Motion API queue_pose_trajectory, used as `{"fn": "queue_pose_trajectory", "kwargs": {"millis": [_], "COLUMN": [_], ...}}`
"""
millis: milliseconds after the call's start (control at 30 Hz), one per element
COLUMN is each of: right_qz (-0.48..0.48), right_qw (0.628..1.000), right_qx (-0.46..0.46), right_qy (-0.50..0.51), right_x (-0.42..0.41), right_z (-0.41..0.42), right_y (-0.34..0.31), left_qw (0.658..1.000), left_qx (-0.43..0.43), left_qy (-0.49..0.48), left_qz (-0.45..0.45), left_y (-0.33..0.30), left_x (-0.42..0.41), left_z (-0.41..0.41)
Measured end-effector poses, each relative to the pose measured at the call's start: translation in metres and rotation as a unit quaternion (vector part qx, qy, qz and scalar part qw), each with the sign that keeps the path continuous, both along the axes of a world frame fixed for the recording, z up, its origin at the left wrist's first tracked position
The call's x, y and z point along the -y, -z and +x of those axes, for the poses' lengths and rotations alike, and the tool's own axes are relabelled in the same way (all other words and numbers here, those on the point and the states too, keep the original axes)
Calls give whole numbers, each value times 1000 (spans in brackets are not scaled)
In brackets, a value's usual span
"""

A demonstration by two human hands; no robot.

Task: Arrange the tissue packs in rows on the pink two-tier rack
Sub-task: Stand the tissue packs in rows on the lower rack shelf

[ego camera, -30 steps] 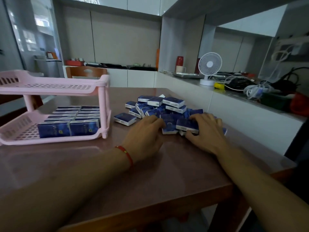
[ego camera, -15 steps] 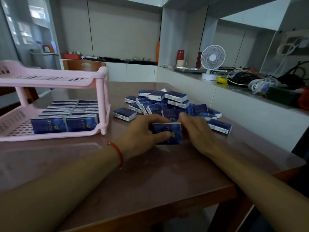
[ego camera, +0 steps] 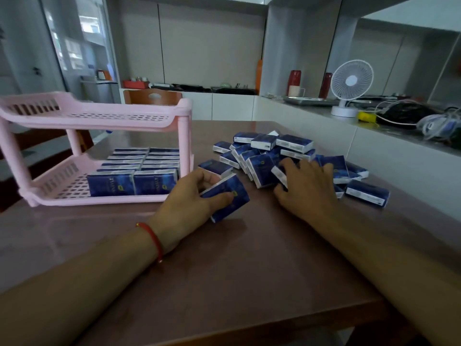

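The pink two-tier rack (ego camera: 99, 199) stands at the left of the table. Its lower tier holds two rows of blue tissue packs (ego camera: 134, 182) standing on edge; the upper tier (ego camera: 99, 122) shows none. A loose pile of blue packs (ego camera: 294, 143) lies to the right of the rack. My left hand (ego camera: 189, 203) grips one tilted blue pack (ego camera: 237, 188) just right of the rack's lower tier. My right hand (ego camera: 309, 193) lies on the near side of the pile, its thumb and fingers curled round a pack (ego camera: 279, 174) there.
The brown table (ego camera: 224, 270) ends near me and at the right. A single pack (ego camera: 366, 193) lies apart at the pile's right. Behind, a white counter carries a fan (ego camera: 351, 81) and cables (ego camera: 411, 116). A wooden chair (ego camera: 152, 96) stands beyond the rack.
The pack that both hands held is now in my left hand alone and has moved left toward the rack. My right hand has gone back to the pile.
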State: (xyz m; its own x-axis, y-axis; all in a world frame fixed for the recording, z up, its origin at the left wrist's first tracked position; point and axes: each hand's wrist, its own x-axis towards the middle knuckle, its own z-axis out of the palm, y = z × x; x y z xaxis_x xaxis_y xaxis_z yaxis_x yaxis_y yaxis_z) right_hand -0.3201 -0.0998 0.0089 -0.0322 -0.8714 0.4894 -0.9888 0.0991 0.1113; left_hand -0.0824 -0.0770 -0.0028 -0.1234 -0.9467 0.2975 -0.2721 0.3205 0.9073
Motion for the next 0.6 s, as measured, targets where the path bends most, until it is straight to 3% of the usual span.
{"fn": "queue_pose_trajectory", "kwargs": {"millis": [67, 133, 200, 300, 433, 600], "right_qz": [-43, -39, -25, 21, 121, 149], "right_qw": [986, 923, 849, 801, 733, 755], "right_qx": [148, 350, 468, 489, 541, 521], "right_qy": [-70, -157, -245, -343, -394, -369], "right_x": [-7, -16, -22, -26, -33, -35], "right_z": [-7, -10, -10, -8, 6, 13], "right_y": [-5, -9, -13, -16, -13, -5], "left_qw": [1000, 1000, 999, 991, 978, 992], "left_qx": [-8, -3, 21, 65, 133, 66], "left_qy": [-2, -11, -23, -60, -94, -77], "left_qz": [-4, -15, -43, -96, -133, -75], "left_y": [-1, 0, 1, 0, -4, -2], "left_x": [-1, -1, -1, -4, -12, -12], "left_z": [1, 3, 5, 7, 10, 8]}}
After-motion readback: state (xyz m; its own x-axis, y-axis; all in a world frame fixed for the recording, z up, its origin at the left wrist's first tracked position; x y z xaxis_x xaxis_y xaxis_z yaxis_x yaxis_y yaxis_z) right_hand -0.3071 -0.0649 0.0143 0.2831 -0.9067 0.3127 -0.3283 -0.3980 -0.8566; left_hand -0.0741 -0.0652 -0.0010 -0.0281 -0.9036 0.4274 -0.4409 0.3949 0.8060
